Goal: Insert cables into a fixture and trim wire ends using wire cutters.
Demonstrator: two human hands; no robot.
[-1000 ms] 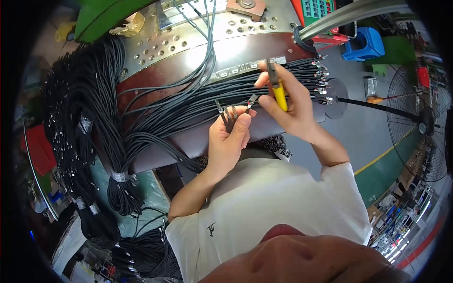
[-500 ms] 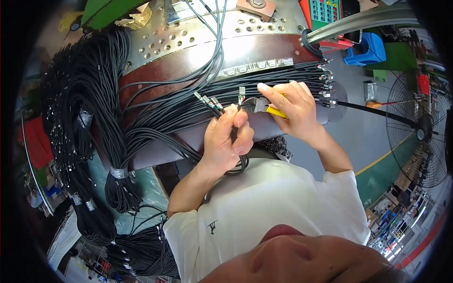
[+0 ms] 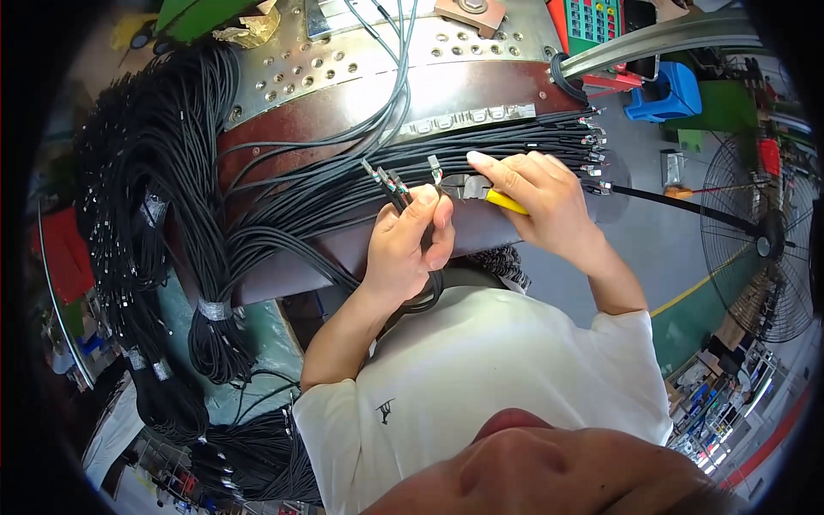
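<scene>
My left hand [image 3: 402,245] is closed around several black cables [image 3: 397,199] whose metal-tipped connector ends stick up above the thumb. One cable end [image 3: 435,167] stands apart from the others, its silver connector pointing away from me, with coloured wires below it. My right hand [image 3: 549,202] grips yellow-handled pliers [image 3: 508,202], index finger stretched along above them. The silver jaws reach left to the single cable, just below its connector. Whether they touch or bite the wire is too small to tell.
Many black cables [image 3: 489,142] lie across the brown bench behind my hands, connectors to the right. A thick cable bundle [image 3: 202,172] hangs over the left side. Beyond are a perforated metal plate [image 3: 309,73] and a green keypad [image 3: 592,21]. A fan [image 3: 764,245] and blue stool [image 3: 674,90] stand right.
The single connector has tipped slightly left, and the cable ends in my left hand have shifted a little right. My right hand and the pliers have moved only slightly.
</scene>
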